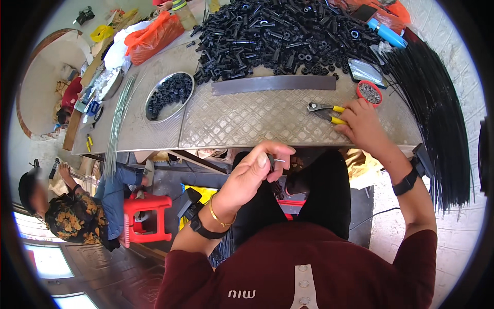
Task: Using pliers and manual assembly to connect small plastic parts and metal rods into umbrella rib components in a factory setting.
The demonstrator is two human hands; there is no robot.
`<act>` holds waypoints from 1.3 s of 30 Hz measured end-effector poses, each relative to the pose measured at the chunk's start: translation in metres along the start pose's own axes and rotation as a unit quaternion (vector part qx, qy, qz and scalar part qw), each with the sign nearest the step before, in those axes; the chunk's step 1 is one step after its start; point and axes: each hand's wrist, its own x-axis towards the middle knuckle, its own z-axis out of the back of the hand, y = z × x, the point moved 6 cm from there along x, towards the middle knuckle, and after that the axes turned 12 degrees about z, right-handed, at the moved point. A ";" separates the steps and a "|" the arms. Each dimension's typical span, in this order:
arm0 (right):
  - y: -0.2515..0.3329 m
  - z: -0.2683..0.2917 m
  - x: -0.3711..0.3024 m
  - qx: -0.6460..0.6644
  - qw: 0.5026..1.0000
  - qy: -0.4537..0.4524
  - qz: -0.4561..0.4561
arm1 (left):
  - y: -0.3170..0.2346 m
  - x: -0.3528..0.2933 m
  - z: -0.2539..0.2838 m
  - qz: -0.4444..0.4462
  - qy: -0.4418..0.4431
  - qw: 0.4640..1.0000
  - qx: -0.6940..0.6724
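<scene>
My left hand (pixel 252 172) is raised in front of the table's near edge, fingers curled round a small dark part with a thin metal pin (pixel 278 160) sticking out. Most of that part is hidden by the fingers. On the table to the right, my right hand (pixel 366 126) has its thumb and fingers about the handle ends of yellow-handled cutting pliers (pixel 323 107). The open jaws point left. Just beyond the right fingers stands a red cup (pixel 380 99) of tiny metal pieces. A dark flat strip (pixel 272 85) lies across the table farther back.
A large heap of black plastic parts (pixel 278 38) covers the far table. A metal bowl (pixel 170 97) holds black rings. Clear strands (pixel 119 116) overhang the left edge; long black strands (pixel 437 113) hang at the right. Another person (pixel 77 211) sits left by a red stool (pixel 146 216).
</scene>
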 end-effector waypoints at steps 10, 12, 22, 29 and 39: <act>0.083 0.083 0.021 -0.008 0.987 -0.079 0.140 | 0.000 0.000 0.018 0.032 -0.100 0.994 -0.021; 0.090 0.086 0.027 -0.080 0.981 -0.080 0.157 | 0.001 0.001 0.015 0.035 -0.107 0.993 -0.037; 0.094 0.084 0.032 -0.144 0.966 -0.106 0.185 | 0.004 0.001 0.016 0.055 -0.109 0.988 -0.090; 0.087 0.076 0.027 -0.084 0.979 0.007 0.187 | -0.006 0.001 0.008 0.061 -0.075 0.995 -0.017; 0.098 0.021 -0.015 0.722 0.532 0.425 -0.122 | -0.012 -0.007 -0.013 0.065 -0.036 0.993 0.087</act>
